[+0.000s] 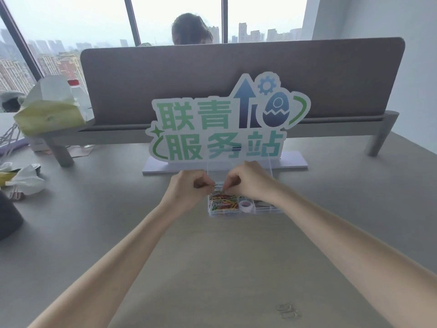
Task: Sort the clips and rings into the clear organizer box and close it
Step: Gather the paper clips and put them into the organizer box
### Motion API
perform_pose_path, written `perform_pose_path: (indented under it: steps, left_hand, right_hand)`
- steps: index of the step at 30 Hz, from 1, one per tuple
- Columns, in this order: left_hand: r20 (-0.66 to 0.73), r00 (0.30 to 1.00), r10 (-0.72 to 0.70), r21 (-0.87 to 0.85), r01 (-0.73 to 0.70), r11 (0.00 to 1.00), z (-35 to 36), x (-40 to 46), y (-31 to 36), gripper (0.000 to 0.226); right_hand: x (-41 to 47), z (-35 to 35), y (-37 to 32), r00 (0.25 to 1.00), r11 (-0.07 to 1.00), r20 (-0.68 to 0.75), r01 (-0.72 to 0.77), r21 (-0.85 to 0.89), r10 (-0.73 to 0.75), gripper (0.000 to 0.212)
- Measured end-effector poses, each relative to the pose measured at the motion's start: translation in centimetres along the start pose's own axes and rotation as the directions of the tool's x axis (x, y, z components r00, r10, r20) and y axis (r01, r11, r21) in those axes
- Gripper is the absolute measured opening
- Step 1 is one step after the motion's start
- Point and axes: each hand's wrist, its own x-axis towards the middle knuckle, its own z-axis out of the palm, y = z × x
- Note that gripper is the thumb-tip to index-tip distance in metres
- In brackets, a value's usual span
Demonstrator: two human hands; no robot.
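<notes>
The clear organizer box [267, 211] lies open on the desk, its lid standing up behind it. The left compartment holds several colourful paper clips [223, 202]; a pale tape roll [246, 205] sits in the middle one. My left hand [189, 189] and my right hand [246, 183] hover over the box's back left corner. Their fingertips are pinched together on a small metal piece, too small to identify. Several metal rings [287, 311] lie loose on the desk near me.
A large cut-out sign [224, 129] on a white base stands right behind the box. A grey desk divider [236, 74] runs across the back, a person behind it. Crumpled bags [26, 178] and a dark object [7, 218] sit at the left.
</notes>
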Motion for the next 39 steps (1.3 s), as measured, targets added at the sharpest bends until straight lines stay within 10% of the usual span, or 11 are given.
perform_pose_path:
  steps: [31,39]
  left_hand:
    - [0.140,0.979,0.147,0.283,-0.182,0.942,0.6,0.3,1.0,0.025]
    - [0.161,0.974,0.162,0.263,-0.201,0.944,0.2,-0.7,0.9,0.035]
  right_hand:
    - [-4.3,-2.0,1.6,0.996,0.992,-0.090,-0.012,0.127,0.023,0.005]
    - [-9.3,-4.0,0.6,0.989,0.995,0.150,-0.012,0.094,-0.002,0.008]
